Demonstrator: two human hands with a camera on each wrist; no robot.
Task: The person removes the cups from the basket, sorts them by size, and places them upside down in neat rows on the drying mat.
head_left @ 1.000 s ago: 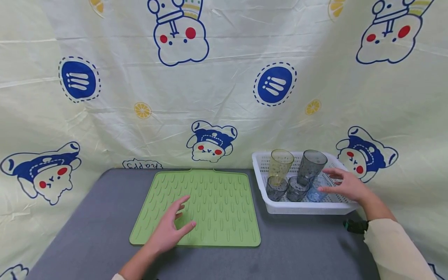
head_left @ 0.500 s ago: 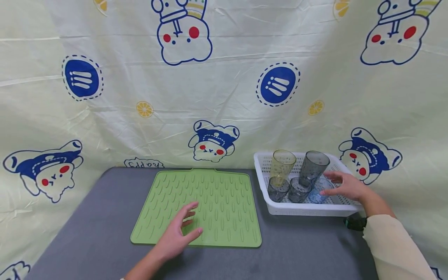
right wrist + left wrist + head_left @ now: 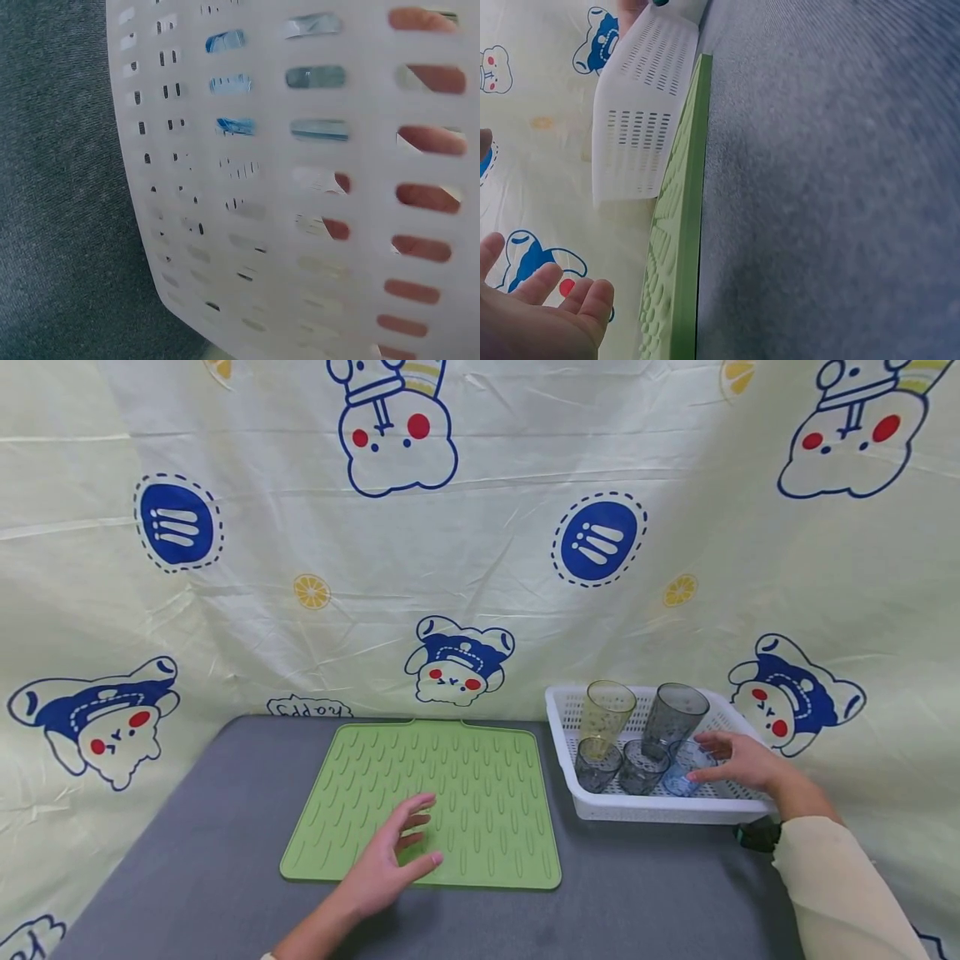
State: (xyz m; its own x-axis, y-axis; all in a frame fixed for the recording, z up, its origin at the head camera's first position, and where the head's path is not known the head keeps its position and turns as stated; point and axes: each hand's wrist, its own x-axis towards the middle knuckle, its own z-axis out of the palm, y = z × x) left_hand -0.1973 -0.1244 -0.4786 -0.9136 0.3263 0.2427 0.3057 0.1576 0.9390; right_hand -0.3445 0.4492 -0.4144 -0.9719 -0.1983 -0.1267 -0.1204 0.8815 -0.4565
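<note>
In the head view my right hand (image 3: 742, 762) reaches into the white plastic basket (image 3: 637, 810) and holds a small blue drinking glass (image 3: 681, 772), thumb on its near side and fingers behind. Touching it on the left is a small grey glass (image 3: 642, 768), with another small grey glass (image 3: 597, 767) farther left. A tall grey glass (image 3: 675, 714) and a tall yellowish glass (image 3: 606, 706) stand behind. My left hand (image 3: 382, 864) hovers over the front of the green ridged mat (image 3: 450, 802), fingers spread and holding nothing. The basket wall (image 3: 270, 187) partly hides my right hand in the right wrist view.
A grey cloth-covered table (image 3: 600, 893) carries the mat and the basket, which stand side by side near the back edge. Behind them hangs a pale printed curtain (image 3: 480, 543). A dark band (image 3: 759, 835) is at my right wrist.
My left hand has moved a little to the right over the mat. My right thumb and fingers have drawn slightly closer about the blue glass, which stays in the basket.
</note>
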